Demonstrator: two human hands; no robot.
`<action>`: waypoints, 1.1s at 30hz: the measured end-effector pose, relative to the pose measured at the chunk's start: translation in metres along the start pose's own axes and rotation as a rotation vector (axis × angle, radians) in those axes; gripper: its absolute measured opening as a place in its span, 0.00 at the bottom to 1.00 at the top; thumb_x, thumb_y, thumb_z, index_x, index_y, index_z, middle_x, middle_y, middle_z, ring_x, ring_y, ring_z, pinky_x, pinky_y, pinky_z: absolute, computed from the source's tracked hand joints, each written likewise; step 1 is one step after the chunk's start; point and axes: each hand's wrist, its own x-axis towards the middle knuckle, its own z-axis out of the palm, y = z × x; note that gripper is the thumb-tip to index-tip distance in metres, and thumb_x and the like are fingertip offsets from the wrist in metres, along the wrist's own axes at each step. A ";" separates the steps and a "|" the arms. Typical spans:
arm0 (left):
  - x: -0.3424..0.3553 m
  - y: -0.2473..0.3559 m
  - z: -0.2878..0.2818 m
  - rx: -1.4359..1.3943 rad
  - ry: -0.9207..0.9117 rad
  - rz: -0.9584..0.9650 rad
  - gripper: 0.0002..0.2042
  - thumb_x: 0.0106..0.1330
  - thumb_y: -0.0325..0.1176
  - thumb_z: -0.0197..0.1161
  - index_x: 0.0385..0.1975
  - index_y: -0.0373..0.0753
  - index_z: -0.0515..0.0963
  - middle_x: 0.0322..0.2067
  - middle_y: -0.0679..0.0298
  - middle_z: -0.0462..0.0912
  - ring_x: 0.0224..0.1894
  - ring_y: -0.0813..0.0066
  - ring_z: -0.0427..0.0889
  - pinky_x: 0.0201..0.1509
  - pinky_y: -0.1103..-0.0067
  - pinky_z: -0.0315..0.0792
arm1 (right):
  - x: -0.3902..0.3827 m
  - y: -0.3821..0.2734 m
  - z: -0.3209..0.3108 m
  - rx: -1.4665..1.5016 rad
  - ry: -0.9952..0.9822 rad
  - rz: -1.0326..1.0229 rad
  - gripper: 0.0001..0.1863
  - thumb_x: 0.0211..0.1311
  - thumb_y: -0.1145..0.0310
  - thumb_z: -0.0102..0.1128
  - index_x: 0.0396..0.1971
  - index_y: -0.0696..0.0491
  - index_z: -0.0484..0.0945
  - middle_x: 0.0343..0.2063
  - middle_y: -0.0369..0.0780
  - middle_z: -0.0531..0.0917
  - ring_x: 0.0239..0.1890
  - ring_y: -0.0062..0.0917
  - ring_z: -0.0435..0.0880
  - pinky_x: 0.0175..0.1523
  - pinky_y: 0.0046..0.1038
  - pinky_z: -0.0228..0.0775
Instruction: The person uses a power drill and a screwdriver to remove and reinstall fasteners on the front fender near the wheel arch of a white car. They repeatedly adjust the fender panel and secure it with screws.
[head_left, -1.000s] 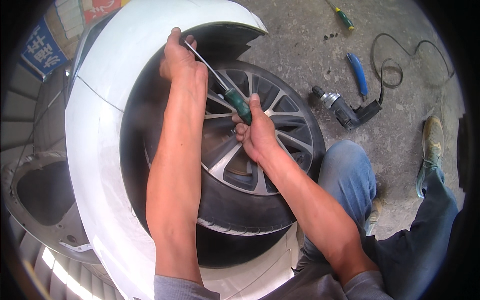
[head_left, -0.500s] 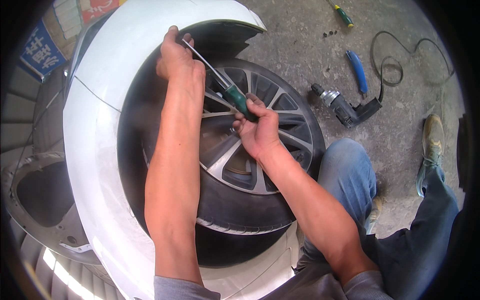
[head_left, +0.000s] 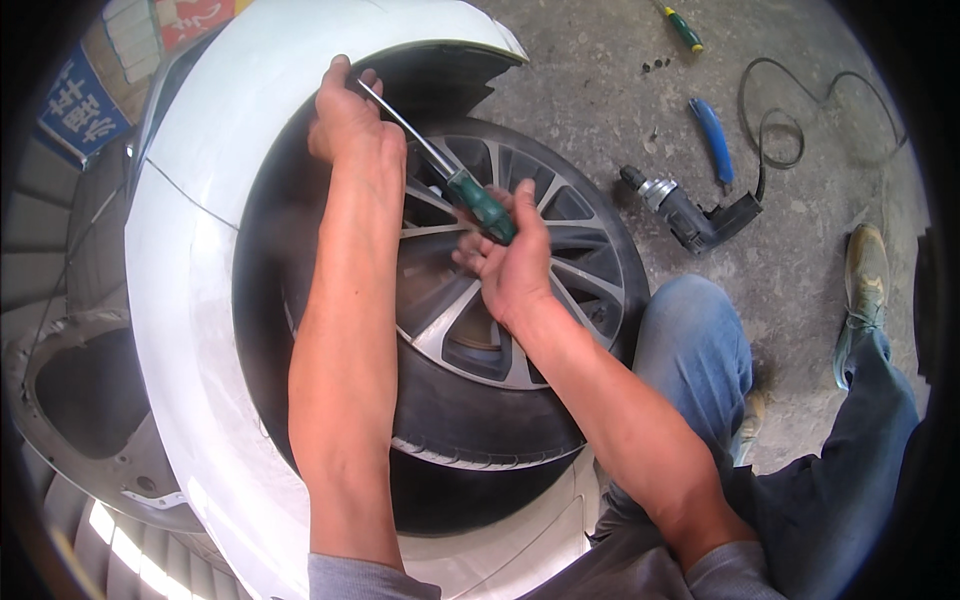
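Observation:
My right hand (head_left: 517,265) holds a screwdriver (head_left: 482,208) by its dark green handle, the thumb raised along it and the fingers loosely curled and slightly blurred. The long metal shaft slants up and left toward the wheel arch. At the shaft's far end, my left hand (head_left: 347,118) is closed at the lip of the white fender (head_left: 185,270). The screwdriver's tip is by its fingers, and what they grip is hidden. Below the screwdriver sits a car wheel with a silver and black spoked rim (head_left: 440,325) and a black tire (head_left: 490,425).
On the concrete floor at right lie a corded power drill (head_left: 690,215), a blue curved handle tool (head_left: 712,140) and a green and yellow screwdriver (head_left: 685,30). Small dark pieces (head_left: 656,66) lie near it. My bent knee (head_left: 695,335) is beside the tire. A dark panel (head_left: 90,400) is at far left.
My right hand's thumb has lifted and its fingers have loosened and shifted around the handle. The screwdriver keeps nearly the same slant. My left hand has barely moved.

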 end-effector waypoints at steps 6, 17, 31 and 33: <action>0.002 -0.003 0.001 -0.004 0.031 0.042 0.20 0.61 0.25 0.68 0.44 0.14 0.70 0.38 0.45 0.80 0.34 0.58 0.86 0.47 0.68 0.84 | 0.012 0.004 -0.015 -0.132 -0.035 -0.003 0.20 0.71 0.54 0.54 0.55 0.50 0.71 0.33 0.36 0.78 0.26 0.19 0.71 0.32 0.27 0.65; -0.001 -0.002 0.002 0.011 0.039 0.040 0.19 0.61 0.25 0.68 0.42 0.16 0.71 0.36 0.47 0.81 0.33 0.59 0.85 0.45 0.69 0.83 | 0.011 -0.001 -0.011 -0.214 -0.009 -0.024 0.14 0.69 0.56 0.55 0.46 0.49 0.75 0.33 0.36 0.78 0.28 0.18 0.74 0.34 0.27 0.69; -0.004 0.002 0.002 0.013 0.027 0.015 0.22 0.62 0.24 0.68 0.50 0.17 0.68 0.45 0.45 0.76 0.41 0.50 0.85 0.55 0.63 0.82 | 0.013 -0.001 -0.010 -0.205 -0.075 -0.139 0.17 0.74 0.52 0.51 0.44 0.52 0.74 0.25 0.35 0.77 0.21 0.15 0.70 0.26 0.21 0.64; 0.000 0.000 0.000 0.005 0.006 0.015 0.23 0.62 0.24 0.68 0.51 0.17 0.68 0.46 0.44 0.76 0.41 0.50 0.85 0.55 0.63 0.82 | 0.010 -0.007 -0.014 -0.281 -0.073 -0.039 0.17 0.73 0.52 0.52 0.44 0.51 0.75 0.28 0.35 0.77 0.23 0.16 0.71 0.26 0.22 0.63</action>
